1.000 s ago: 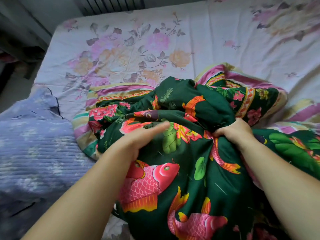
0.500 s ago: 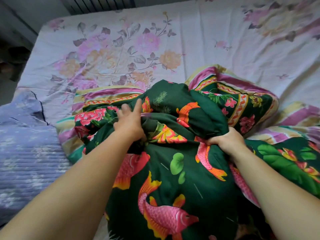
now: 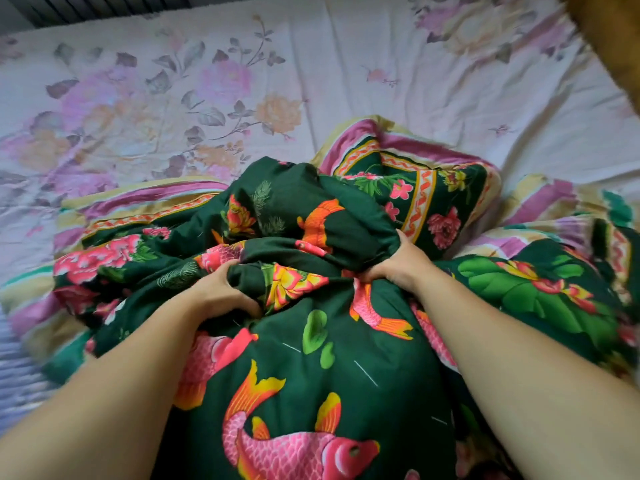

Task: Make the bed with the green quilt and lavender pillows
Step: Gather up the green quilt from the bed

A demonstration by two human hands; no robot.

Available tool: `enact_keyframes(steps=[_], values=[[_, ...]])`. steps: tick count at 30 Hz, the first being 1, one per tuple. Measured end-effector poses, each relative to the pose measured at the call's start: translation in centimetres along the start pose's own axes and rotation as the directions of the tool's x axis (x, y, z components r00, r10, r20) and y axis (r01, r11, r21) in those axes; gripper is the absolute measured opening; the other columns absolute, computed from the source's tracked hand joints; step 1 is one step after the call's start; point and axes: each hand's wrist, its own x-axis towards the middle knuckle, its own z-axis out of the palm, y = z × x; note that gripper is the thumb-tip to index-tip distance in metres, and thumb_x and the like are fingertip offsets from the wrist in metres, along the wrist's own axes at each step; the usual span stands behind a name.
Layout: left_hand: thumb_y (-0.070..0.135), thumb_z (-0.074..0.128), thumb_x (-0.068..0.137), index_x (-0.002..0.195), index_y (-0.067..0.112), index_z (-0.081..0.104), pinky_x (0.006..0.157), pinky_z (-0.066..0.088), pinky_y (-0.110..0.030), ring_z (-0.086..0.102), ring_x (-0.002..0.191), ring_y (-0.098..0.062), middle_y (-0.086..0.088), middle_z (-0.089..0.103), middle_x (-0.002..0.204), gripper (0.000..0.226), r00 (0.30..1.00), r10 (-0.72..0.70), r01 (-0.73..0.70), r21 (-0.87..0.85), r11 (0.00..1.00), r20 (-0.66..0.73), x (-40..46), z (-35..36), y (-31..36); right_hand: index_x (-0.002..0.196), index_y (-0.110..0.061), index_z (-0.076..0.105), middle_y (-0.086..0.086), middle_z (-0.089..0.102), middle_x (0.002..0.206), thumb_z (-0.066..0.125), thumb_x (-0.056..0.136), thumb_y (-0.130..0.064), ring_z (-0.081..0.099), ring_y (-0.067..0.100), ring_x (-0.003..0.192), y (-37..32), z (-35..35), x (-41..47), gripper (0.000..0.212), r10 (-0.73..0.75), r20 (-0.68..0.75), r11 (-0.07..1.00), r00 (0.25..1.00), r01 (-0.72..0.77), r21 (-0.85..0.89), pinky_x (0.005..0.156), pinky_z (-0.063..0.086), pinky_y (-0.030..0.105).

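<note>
Head view. The green quilt (image 3: 311,358) lies bunched in a heap at the near edge of the bed, directly under both forearms. The left hand (image 3: 221,292) and right hand (image 3: 398,265) each grip a fold at the crest of the heap, fingers curled into cloth, roughly equally near. Bare floral sheet (image 3: 242,81) extends from the heap toward the far edge. The quilt's long axis is, apparently, not readable while crumpled. A lavender pillow (image 3: 17,368) is blurred at the near left edge.
</note>
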Motion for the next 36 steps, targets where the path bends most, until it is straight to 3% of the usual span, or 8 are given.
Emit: enact_keyframes(steps=[3, 6, 12, 17, 23, 26, 32, 36], values=[[0.031, 0.073, 0.022, 0.106, 0.018, 0.060, 0.082, 0.056, -0.035, 0.065, 0.083, -0.024, -0.006, 0.069, 0.088, 0.086, 0.994, -0.003, 0.001, -0.014, 1.000, -0.107, -2.0, 0.8, -0.1, 0.116, -0.023, 0.059, -0.002, 0.069, 0.105, 0.087, 0.041, -0.019, 0.063, 0.019, 0.097, -0.7, -0.4, -2.4, 0.080, -0.015, 0.099, 0.999, 0.995, 0.010, 0.048, 0.080, 0.048, 0.025], [0.038, 0.069, 0.031, 0.115, 0.020, 0.055, 0.086, 0.053, -0.036, 0.062, 0.095, -0.029, -0.009, 0.067, 0.102, 0.087, 0.981, 0.007, 0.012, 0.100, 0.995, -0.194, -4.1, 1.9, -0.8, 0.100, -0.020, 0.066, 0.004, 0.070, 0.094, 0.082, 0.053, -0.011, 0.064, 0.022, 0.087, -0.2, -0.4, -5.3, 0.050, -0.027, 0.096, 0.999, 0.995, 0.024, 0.028, 0.075, 0.052, 0.029], [0.038, 0.067, 0.032, 0.123, 0.024, 0.050, 0.092, 0.048, -0.036, 0.057, 0.105, -0.033, -0.013, 0.062, 0.109, 0.093, 0.960, 0.100, -0.079, 0.088, 0.993, -0.260, -10.9, 3.5, -4.9, 0.086, -0.021, 0.064, 0.003, 0.072, 0.086, 0.071, 0.021, -0.037, 0.067, 0.025, 0.084, 2.2, 1.2, -13.6, 0.067, -0.063, -0.057, 0.993, 0.996, 0.068, 0.101, 0.079, 0.056, 0.041], [0.032, 0.070, 0.032, 0.113, 0.020, 0.056, 0.087, 0.049, -0.034, 0.060, 0.098, -0.028, -0.011, 0.065, 0.103, 0.083, 0.914, 0.221, -0.248, -0.038, 0.968, -0.340, -17.2, 3.7, -6.5, 0.080, -0.025, 0.062, -0.003, 0.071, 0.075, 0.070, 0.023, -0.031, 0.066, 0.026, 0.076, 1.6, 3.2, -22.1, 0.059, -0.118, -0.192, 0.951, 0.974, 0.166, 0.260, 0.075, 0.056, 0.043], [0.034, 0.069, 0.025, 0.108, 0.017, 0.057, 0.083, 0.042, -0.026, 0.058, 0.094, -0.016, 0.001, 0.062, 0.101, 0.086, 0.798, 0.419, -0.524, -0.155, 0.837, -0.434, -22.6, 1.6, -5.6, 0.078, -0.020, 0.065, -0.006, 0.070, 0.071, 0.067, 0.022, -0.032, 0.064, 0.023, 0.073, 0.1, 4.0, -29.8, 0.057, -0.098, -0.409, 0.911, 0.907, 0.248, 0.331, 0.077, 0.056, 0.043], [0.040, 0.067, 0.025, 0.111, 0.018, 0.059, 0.090, 0.047, -0.031, 0.060, 0.100, -0.017, 0.000, 0.064, 0.107, 0.089, 0.725, 0.516, -0.632, -0.143, 0.761, -0.457, -24.5, 0.1, -5.6, 0.081, -0.022, 0.067, -0.007, 0.073, 0.075, 0.068, 0.026, -0.032, 0.067, 0.023, 0.079, -1.0, 4.5, -33.9, 0.057, -0.101, -0.502, 0.902, 0.859, 0.291, 0.317, 0.080, 0.055, 0.044], [0.048, 0.058, 0.023, 0.117, 0.017, 0.058, 0.086, 0.038, -0.024, 0.053, 0.101, -0.013, 0.000, 0.058, 0.110, 0.099, 0.578, 0.696, -0.781, -0.043, 0.623, -0.425, -28.8, -2.1, -5.5, 0.077, -0.016, 0.069, -0.004, 0.073, 0.071, 0.070, 0.036, -0.018, 0.067, 0.022, 0.072, -2.0, 6.4, -41.6, 0.041, -0.093, -0.601, 0.835, 0.794, 0.390, 0.387, 0.074, 0.056, 0.040], [0.046, 0.061, 0.026, 0.108, 0.030, 0.057, 0.090, 0.045, -0.032, 0.057, 0.105, -0.019, -0.003, 0.060, 0.113, 0.084, 0.524, 0.784, -0.834, -0.013, 0.552, -0.334, -30.5, -2.4, -5.7, 0.074, -0.014, 0.068, -0.003, 0.070, 0.066, 0.069, 0.038, -0.015, 0.064, 0.019, 0.065, -1.2, 8.0, -45.9, 0.036, -0.062, -0.655, 0.775, 0.753, 0.450, 0.444, 0.067, 0.051, 0.032]])
